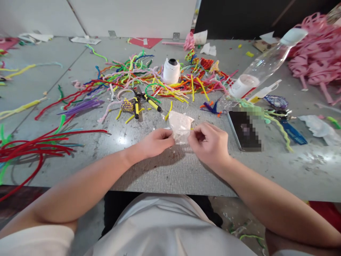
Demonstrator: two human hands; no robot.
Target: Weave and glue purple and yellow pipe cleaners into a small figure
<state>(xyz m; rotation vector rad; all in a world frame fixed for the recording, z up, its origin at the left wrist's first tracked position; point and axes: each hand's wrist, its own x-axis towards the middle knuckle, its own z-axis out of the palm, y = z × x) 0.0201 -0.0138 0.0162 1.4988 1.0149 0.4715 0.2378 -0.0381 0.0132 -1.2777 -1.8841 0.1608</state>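
Observation:
A small clear plastic bag is stretched between my two hands, just above the grey table. My left hand pinches its lower left edge between thumb and fingers. The lower right edge is gripped by my right hand, whose fingers are curled in. Whitish, see-through film makes up the upper part of the bag; its contents, if any, cannot be made out. Beyond my left hand lie yellow-and-black pliers with their handles spread. A yellow piece of pipe cleaner rests just behind the bag.
Colourful pipe cleaners heap up behind the hands around a white thread spool. Red ones lie left. On the right are a phone, a leaning plastic bottle, a blue strap and a pink pile.

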